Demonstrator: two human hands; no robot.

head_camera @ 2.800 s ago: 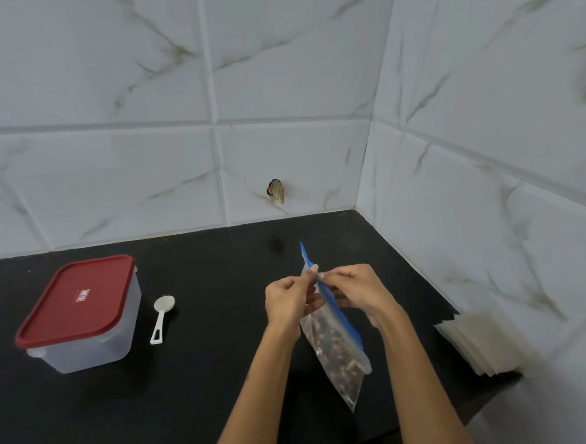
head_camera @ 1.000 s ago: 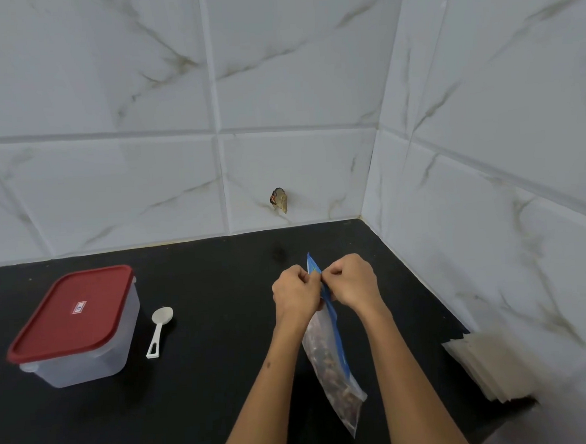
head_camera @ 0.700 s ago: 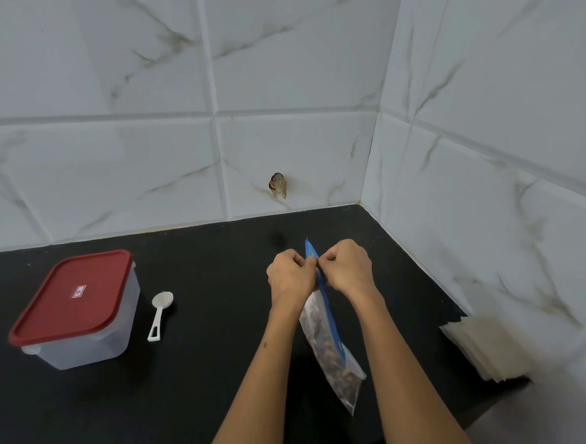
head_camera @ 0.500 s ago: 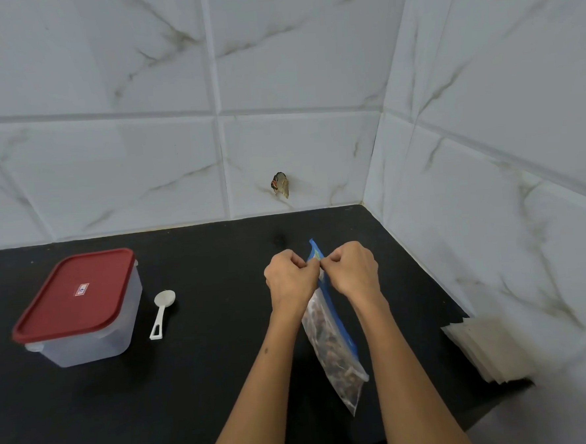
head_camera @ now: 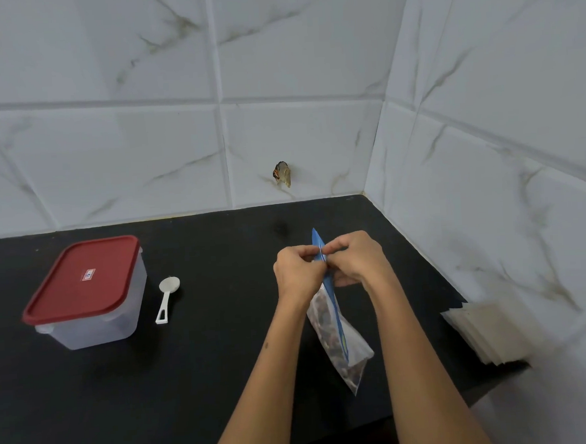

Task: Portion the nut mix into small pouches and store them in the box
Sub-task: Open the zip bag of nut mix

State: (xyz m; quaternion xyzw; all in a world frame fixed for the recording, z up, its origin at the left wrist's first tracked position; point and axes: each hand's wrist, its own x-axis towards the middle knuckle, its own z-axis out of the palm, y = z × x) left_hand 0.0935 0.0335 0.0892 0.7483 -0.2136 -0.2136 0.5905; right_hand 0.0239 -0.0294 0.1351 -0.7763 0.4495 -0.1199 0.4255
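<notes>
Marble-tiled walls corner a black desk. Left hand and right hand pinch the blue zip top of the nut mix bag, hanging at centre, fingers curled tight. Opening step, likely. Next: part the seal, fetch the spoon at nine o'clock beside the lidded box; pouches wait at four o'clock.

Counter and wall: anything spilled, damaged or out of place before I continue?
No spill shows on the counter. One oddity: a brownish, ragged patch on the back wall tile, just above the counter; it could be a chip or something stuck there. I cannot tell which.
</notes>
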